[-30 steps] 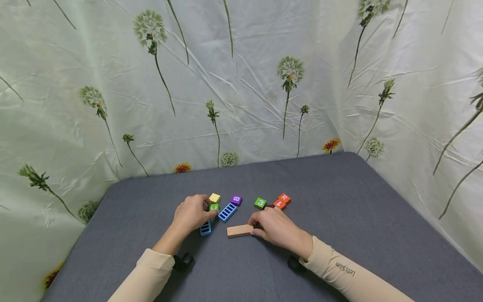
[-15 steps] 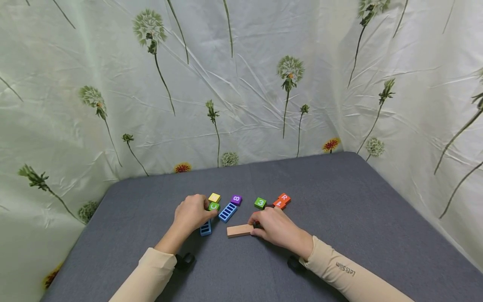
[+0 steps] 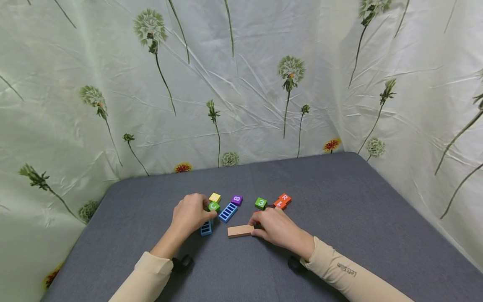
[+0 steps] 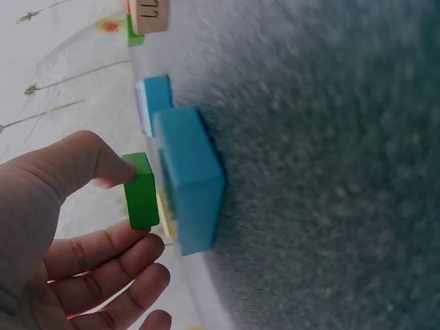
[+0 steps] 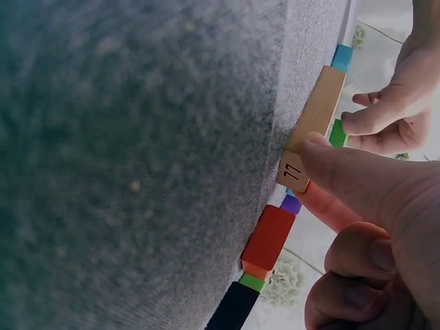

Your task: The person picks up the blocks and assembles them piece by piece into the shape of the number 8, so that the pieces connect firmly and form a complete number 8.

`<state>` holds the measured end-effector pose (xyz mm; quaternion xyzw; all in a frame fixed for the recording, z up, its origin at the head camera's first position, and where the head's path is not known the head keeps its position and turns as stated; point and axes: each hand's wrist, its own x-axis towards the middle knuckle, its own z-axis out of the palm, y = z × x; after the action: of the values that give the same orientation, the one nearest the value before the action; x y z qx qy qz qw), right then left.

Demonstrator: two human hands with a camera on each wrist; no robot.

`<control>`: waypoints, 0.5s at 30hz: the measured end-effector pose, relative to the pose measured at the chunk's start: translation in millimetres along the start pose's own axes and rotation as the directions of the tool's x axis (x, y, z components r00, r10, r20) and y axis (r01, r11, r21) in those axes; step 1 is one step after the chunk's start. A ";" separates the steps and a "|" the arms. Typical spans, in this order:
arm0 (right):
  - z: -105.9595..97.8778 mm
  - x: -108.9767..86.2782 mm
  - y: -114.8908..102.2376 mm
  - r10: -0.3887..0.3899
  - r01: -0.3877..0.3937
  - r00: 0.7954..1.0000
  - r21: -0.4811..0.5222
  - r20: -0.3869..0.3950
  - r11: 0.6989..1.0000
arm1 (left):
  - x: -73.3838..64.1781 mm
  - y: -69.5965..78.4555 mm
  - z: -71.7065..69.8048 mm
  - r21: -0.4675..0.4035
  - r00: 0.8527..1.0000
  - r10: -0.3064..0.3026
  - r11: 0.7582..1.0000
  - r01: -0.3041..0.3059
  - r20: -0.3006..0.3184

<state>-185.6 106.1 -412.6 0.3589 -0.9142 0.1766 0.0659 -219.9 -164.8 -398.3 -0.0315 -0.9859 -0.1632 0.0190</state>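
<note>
2 hands work near the centre of the frame, and little differs from the head view 1 second ago: the green C block (image 3: 214,206) is turned slightly, its letter now slanting, while the right hand (image 3: 277,226) and the wooden block (image 3: 240,231) keep their places. Left of centre, the left hand (image 3: 190,214) pinches the green C block between thumb and fingertip, opened only as wide as the block; its other fingers are loosely bent in the left wrist view. Right of centre, the right hand pinches the right end of the wooden block between thumb and index finger, its remaining fingers curled. Beside the left hand lie 2 blue slotted blocks (image 3: 228,212), 1 partly hidden by it, and a yellow block (image 3: 215,197). At mid-frame, above the wooden block, lies a purple 8 block (image 3: 237,200); farther right are a green 3 block (image 3: 260,203) and 2 orange-red blocks (image 3: 284,198).
</note>
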 end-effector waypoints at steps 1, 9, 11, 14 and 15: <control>-0.2 -0.3 0.1 0.000 0.000 1.000 0.000 0.002 1.000 | -1.6 0.7 -1.0 -0.007 1.000 0.008 1.000 -0.008 0.000; -1.3 -3.8 -1.8 0.018 -0.018 0.999 -0.027 0.029 0.999 | -21.7 10.0 -6.3 -0.036 0.995 0.101 0.994 -0.101 -0.001; -1.6 -4.8 -2.4 0.028 -0.027 0.999 -0.030 0.036 0.999 | -26.9 11.7 -6.1 -0.046 0.990 0.141 0.989 -0.141 -0.007; -1.3 -5.9 -2.2 0.028 -0.027 0.999 -0.023 0.036 0.999 | -33.2 13.4 -4.9 -0.062 0.982 0.191 0.980 -0.191 -0.009; -1.3 -6.2 -2.1 0.027 -0.026 0.999 -0.019 0.037 0.999 | -35.0 13.6 -4.3 -0.066 0.979 0.203 0.977 -0.203 -0.005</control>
<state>-179.6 109.0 -412.3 0.3492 -0.9216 0.1621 0.0498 -184.0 -155.3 -391.5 -0.1329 -0.9716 -0.1929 0.0338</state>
